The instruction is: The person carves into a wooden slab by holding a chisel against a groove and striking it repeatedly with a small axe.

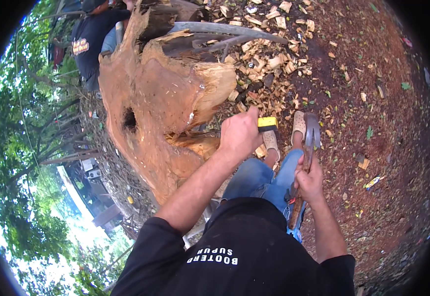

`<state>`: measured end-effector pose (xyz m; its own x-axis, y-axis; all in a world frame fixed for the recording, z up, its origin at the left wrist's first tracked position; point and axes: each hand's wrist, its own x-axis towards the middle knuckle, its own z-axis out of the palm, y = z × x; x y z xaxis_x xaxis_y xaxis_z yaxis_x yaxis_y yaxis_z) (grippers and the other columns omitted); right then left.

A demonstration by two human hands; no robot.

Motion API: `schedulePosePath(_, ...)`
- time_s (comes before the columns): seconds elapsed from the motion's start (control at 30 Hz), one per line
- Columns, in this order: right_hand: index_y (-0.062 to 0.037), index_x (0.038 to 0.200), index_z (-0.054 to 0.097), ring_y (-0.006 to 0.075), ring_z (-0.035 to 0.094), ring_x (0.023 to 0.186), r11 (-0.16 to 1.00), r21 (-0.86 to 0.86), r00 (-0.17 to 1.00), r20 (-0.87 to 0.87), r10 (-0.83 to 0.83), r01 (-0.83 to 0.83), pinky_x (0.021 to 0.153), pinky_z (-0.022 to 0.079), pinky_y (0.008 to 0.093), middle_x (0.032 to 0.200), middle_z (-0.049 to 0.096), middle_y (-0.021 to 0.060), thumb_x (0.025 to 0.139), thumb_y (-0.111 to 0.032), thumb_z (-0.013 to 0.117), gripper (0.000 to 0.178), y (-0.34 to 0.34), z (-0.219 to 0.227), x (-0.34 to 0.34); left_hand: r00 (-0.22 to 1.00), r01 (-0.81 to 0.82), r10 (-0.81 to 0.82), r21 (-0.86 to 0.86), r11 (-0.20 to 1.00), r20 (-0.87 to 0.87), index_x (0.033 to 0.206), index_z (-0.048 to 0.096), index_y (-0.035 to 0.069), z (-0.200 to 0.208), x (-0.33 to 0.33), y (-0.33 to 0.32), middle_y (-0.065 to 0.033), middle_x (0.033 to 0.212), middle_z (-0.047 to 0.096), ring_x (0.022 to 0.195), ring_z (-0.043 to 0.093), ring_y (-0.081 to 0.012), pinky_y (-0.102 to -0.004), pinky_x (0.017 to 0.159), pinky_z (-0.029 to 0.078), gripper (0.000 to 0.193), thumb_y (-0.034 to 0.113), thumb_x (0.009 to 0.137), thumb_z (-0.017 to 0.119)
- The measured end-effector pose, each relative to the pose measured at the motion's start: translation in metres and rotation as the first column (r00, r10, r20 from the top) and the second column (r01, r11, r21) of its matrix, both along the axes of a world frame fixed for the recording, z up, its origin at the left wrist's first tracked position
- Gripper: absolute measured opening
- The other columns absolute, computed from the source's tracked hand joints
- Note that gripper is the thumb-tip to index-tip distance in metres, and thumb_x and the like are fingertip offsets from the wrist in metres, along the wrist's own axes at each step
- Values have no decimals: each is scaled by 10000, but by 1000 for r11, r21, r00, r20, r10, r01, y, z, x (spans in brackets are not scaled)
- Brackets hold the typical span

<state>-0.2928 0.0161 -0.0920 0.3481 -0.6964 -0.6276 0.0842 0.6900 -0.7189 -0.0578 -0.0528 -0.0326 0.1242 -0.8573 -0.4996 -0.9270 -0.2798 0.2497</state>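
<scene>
Wood chips lie scattered over the red dirt beyond a big reddish stump, which we are working on from a seated position, our knees in blue jeans below us. Our left hand is closed in a fist around a tool with a yellow handle, held right at the stump's lower right flank, near the pale split wood; the tool's working end is hidden behind the fist, so we cannot tell what kind it is. Our right hand has its fingers wrapped tight on the wooden shaft of a hatchet, whose dark head points up and away, above our sandalled foot.

We judge the main risk to be the hatchet head: it hangs close to our left fist, and a swing that glances off the yellow tool could land on the knuckles. A miss to the right could drop toward the foot, which is barely covered. The stump has a dark hollow, so wood near it might break off unevenly. Another person in a dark shirt stands just behind the stump, where flying chips could reach.
</scene>
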Motion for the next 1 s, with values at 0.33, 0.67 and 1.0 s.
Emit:
schedulePosePath(0.33, -37, 1080, 490, 81, 501, 503, 961, -107, 960, 145, -239, 256, 447, 424, 229, 745, 529, 19, 822, 14, 500, 264, -47, 14, 38, 996, -59, 63, -59, 996, 66, 965, 585, 43, -4, 5, -9, -210, 817, 697, 810, 690, -418, -528, 734, 520, 285, 178, 778, 751)
schedulePosePath(0.67, -32, 972, 483, 137, 510, 497, 985, 59, 980, 113, -165, 159, 478, 437, 317, 746, 552, 54, 814, -20, 510, 160, -36, 17, 41, 996, -59, 60, -19, 998, 69, 951, 551, 53, -8, 12, 7, -193, 817, 682, 808, 687, -411, -524, 734, 522, 291, 115, 735, 736)
schedulePosePath(1.0, -35, 1044, 494, 130, 503, 452, 990, -9, 988, -74, 138, -139, 424, 426, 292, 699, 533, 34, 813, -58, 526, 234, -10, -17, 20, 990, 103, -91, -108, 989, 110, 905, 530, 38, -22, 15, 29, -177, 857, 659, 828, 663, -392, -523, 728, 502, 276, 27, 682, 692)
